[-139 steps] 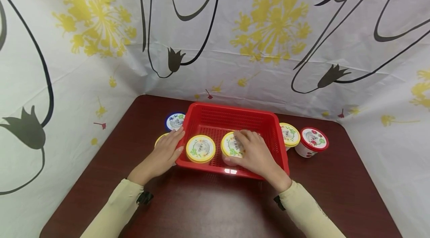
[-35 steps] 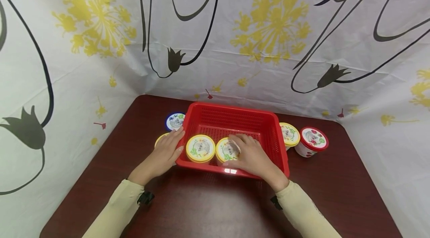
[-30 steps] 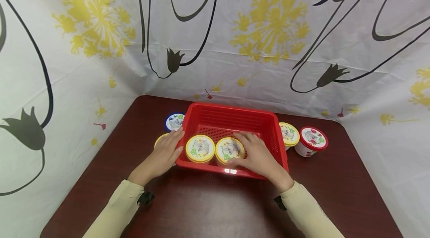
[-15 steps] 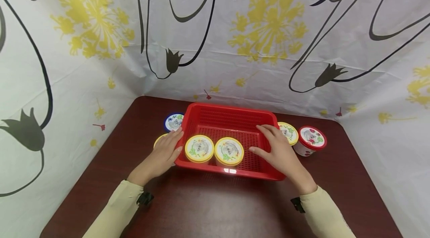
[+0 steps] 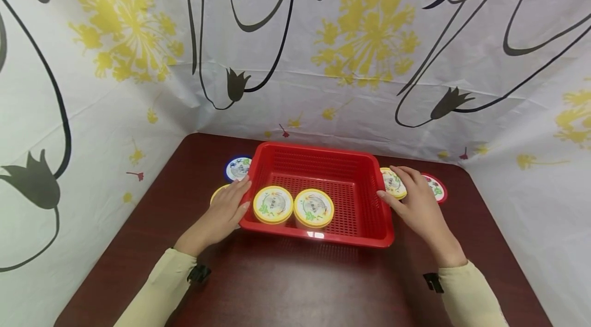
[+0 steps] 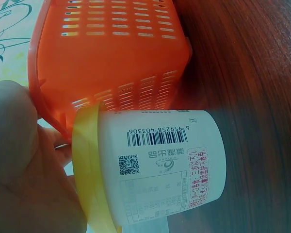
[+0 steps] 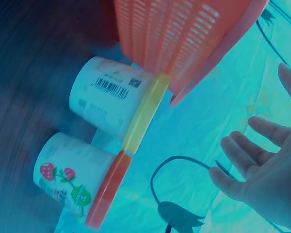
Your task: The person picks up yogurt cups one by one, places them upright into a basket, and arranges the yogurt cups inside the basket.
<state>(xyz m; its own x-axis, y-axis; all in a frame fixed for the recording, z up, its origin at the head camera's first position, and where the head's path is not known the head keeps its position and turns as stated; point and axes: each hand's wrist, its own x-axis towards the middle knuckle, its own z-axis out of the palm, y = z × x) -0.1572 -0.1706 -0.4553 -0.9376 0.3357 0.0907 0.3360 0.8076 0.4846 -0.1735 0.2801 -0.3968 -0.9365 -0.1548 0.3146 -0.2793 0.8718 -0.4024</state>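
Observation:
A red plastic basket (image 5: pixel 323 239) holds two yellow-lidded tubs, one at the front left (image 5: pixel 273 205) and another right beside it (image 5: pixel 314 208). My left hand (image 5: pixel 221 213) rests with extended fingers on the basket's left rim. Under that hand, mostly hidden in the head view, stands another yellow-lidded tub (image 6: pixel 160 170), its barcode side showing in the left wrist view. My right hand (image 5: pixel 422 209) is over a yellow-lidded tub (image 5: pixel 392 183) outside the basket's right wall. Its fingers are spread and hold nothing; in the right wrist view they are apart from the tub (image 7: pixel 111 99).
Beside that right-hand tub stands a red-lidded tub (image 5: pixel 436 187) with strawberries printed on it, partly covered by the hand. A blue-lidded tub (image 5: pixel 237 168) is at the basket's back left. Patterned cloth (image 5: pixel 295 60) encloses the dark wooden table (image 5: pixel 295 286) behind and at both sides.
My right hand slid a yellow-lidded tub left against its neighbour in the basket, let go, and moved right past the rim to the tubs outside. The left hand stayed in place.

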